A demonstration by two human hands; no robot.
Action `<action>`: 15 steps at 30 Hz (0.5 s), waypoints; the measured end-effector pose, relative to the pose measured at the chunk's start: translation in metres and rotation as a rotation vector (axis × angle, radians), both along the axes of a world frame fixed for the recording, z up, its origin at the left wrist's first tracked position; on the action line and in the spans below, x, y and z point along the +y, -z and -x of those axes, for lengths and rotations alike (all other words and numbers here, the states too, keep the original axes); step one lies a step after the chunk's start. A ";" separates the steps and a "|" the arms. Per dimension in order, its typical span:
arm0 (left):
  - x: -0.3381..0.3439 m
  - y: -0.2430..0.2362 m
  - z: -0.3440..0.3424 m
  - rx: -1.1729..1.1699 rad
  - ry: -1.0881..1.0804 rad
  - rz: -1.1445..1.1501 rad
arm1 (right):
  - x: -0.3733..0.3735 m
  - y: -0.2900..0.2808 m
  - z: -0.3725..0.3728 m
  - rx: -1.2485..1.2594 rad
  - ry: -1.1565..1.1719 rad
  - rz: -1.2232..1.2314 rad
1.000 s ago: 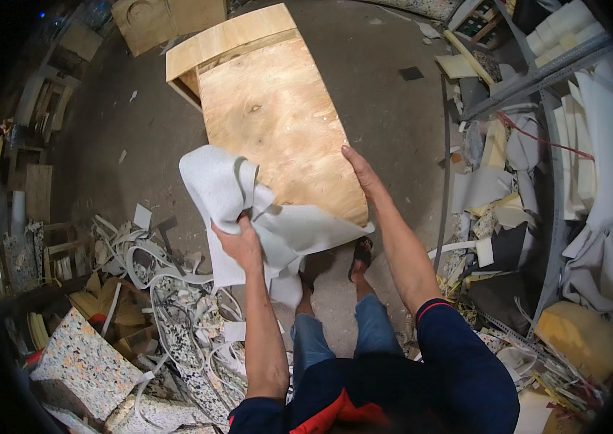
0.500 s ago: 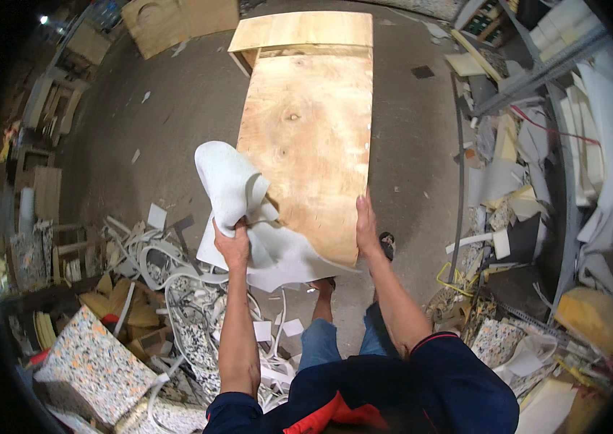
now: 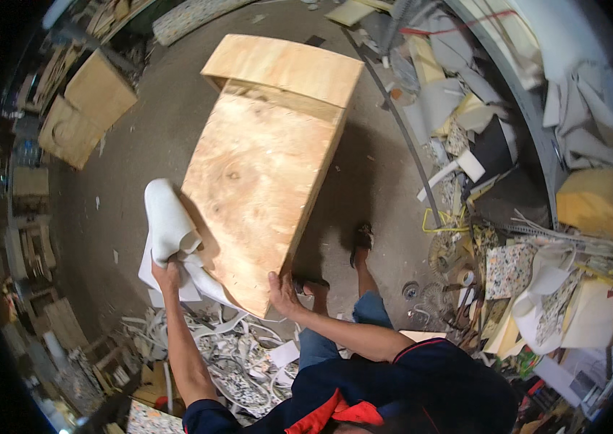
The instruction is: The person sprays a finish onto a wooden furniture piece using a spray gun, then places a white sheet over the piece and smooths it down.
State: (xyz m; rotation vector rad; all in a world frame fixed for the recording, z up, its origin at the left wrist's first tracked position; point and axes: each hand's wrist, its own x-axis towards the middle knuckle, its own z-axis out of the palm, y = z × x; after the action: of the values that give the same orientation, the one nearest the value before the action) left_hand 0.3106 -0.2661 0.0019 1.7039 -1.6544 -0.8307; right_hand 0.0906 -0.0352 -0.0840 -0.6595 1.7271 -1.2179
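A plywood piece (image 3: 248, 181), a broad panel with a raised box-like section at its far end, lies tilted in front of me. My right hand (image 3: 286, 295) grips its near right corner, thumb on top and fingers along the side. At the panel's left edge, my left hand (image 3: 166, 275) is closed around a soft white sheet (image 3: 169, 218). Part of this sheet is bunched into a roll above the hand. The rest hangs below and passes under the panel's near end, where the panel hides it.
White strips and speckled foam scraps (image 3: 241, 369) are heaped on the floor close in front. Foam offcuts (image 3: 444, 108) and a metal rack (image 3: 548, 166) line the right side. Plywood boards (image 3: 100, 90) stand at the far left. My feet are right of the panel.
The plywood piece has turned, its near end swinging left and toward me. Both hands moved left with it, the left still holding the white sheet. My view has turned right.
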 end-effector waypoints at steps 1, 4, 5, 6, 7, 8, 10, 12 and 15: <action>0.001 -0.001 0.003 -0.018 -0.012 0.058 | -0.004 -0.007 0.013 0.030 -0.099 -0.082; 0.008 -0.004 -0.003 -0.024 -0.121 0.148 | -0.014 -0.019 0.066 0.019 -0.279 -0.035; 0.013 -0.004 -0.012 -0.045 -0.159 0.198 | -0.009 -0.013 0.102 -0.103 -0.445 -0.040; 0.019 -0.005 -0.023 -0.045 -0.253 0.163 | -0.004 -0.006 0.139 -0.211 -0.548 -0.145; 0.026 -0.005 -0.037 0.038 -0.337 0.167 | 0.003 0.004 0.177 -0.217 -0.591 -0.178; 0.036 -0.010 -0.055 -0.174 -0.492 0.120 | 0.016 0.014 0.212 0.101 -0.426 -0.135; 0.067 -0.018 -0.088 -0.257 -0.684 0.153 | 0.056 0.041 0.316 0.144 -0.427 -0.239; 0.127 -0.040 -0.124 -0.223 -0.893 0.226 | 0.110 0.062 0.406 0.152 -0.121 -0.375; 0.221 -0.084 -0.159 -0.303 -1.234 0.224 | 0.224 0.057 0.523 0.423 0.115 -0.809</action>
State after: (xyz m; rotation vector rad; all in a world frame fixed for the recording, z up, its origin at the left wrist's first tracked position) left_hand 0.4696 -0.0452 0.0856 2.2382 -0.5188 0.2072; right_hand -0.4319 0.1891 -0.1405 -0.3280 2.4088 -0.3624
